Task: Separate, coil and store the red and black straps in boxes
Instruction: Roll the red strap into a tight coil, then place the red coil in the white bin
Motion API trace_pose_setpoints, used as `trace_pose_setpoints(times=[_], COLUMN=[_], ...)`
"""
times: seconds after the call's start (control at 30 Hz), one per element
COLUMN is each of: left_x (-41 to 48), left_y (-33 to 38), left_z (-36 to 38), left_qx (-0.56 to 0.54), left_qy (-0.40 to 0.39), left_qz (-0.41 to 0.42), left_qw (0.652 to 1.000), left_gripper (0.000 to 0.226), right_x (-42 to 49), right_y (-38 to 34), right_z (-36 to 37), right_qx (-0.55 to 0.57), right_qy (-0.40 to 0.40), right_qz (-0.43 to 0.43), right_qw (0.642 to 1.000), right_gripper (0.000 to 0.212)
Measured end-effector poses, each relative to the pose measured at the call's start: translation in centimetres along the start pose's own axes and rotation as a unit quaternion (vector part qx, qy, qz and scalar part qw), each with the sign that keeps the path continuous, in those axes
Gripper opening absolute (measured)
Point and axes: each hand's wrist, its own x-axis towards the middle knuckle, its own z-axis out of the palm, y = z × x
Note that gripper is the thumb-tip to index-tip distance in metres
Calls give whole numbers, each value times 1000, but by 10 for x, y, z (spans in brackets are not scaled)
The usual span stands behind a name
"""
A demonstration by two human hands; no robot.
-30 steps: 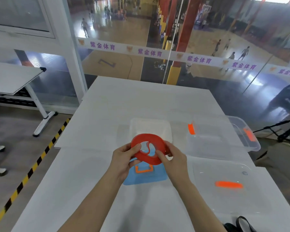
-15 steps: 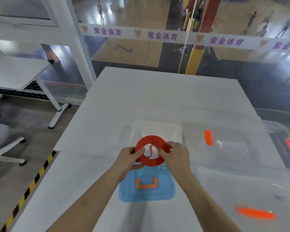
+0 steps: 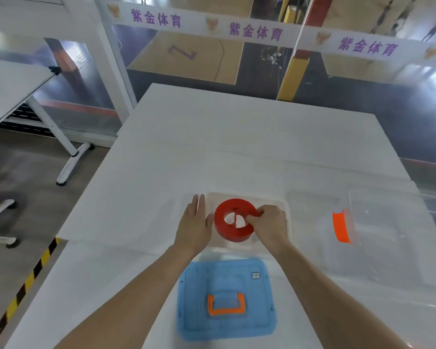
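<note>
- A white table fills most of the view, and everything below is placed against the small clear box that stands on it, near the middle.
- To the right of the small clear box stands a larger clear box with an orange latch on the end wall that faces the small one; the two boxes are near but apart.
- On the near side of the small clear box lies a blue lid, flat on the table, with an orange handle folded down on its top.
- The small clear box is open on top, and its rim shows around the two hands.
- The red strap, wound into a flat ring-shaped coil with an open centre, sits over the open top of the small clear box; whether it rests on the bottom I cannot tell.
- The right hand reaches into the small clear box from its near right side and pinches the coil's right edge, fingers curled over the band.
- The left hand is at the left rim of the small clear box, open and flat, fingers straight and together, its side just beside the coil and gripping nothing.
</note>
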Motion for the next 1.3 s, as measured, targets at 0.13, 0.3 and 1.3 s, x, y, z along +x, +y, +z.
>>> trace_pose_setpoints(times=[0.13,0.3,1.3], left_x=[12,17,-79], left_y=[-16,-25,-43], left_z=[22,36,42], left_qx=[42,68,-27], left_qy=[-39,-41,62], left_qz=[-14,-15,-50], left_qw=[998,997,996], left_gripper=[81,71,66], right_x=[27,52,-75], right_y=[12,28,80], right_z=[29,65,14], right_qx=[-33,-73,-14], right_qy=[-19,-49,114], right_qz=[28,44,-210], right_qw=[999,995,971], right_gripper=[22,22,17])
